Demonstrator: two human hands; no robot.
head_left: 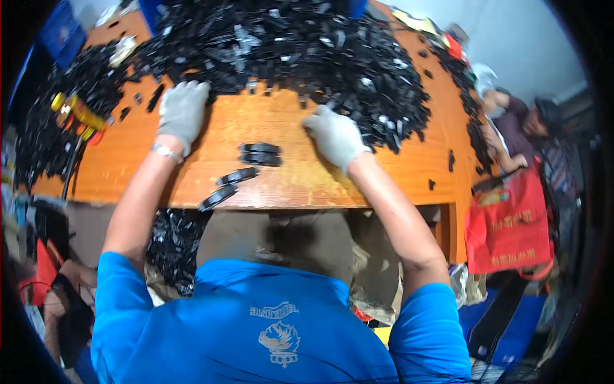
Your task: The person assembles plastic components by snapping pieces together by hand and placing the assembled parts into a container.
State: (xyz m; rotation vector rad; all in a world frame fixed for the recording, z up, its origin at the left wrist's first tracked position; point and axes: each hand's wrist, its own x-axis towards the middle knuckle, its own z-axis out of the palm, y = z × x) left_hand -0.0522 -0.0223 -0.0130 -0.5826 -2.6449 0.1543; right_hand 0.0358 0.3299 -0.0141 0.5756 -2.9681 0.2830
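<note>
Both my hands wear pale grey-white work gloves. My left hand [183,114] rests on the wooden table [256,115], fingers curled down at the near edge of a big heap of small black plastic pieces [288,54]. Across from it, my right hand [336,136] is closed beside the heap's right part, its fingertips bent toward the tabletop. What either hand holds, if anything, is hidden. Between my hands and closer to me, two black pieces [260,155] lie side by side. Two more slanted black pieces [227,187] lie nearer the front edge.
A yellow bottle-like container [78,116] stands at the left by more black pieces. Blue crates [62,32] are at the far left. At the right, a red bag [508,224] hangs by the table, near another person [518,121]. More black pieces [176,246] lie below the table.
</note>
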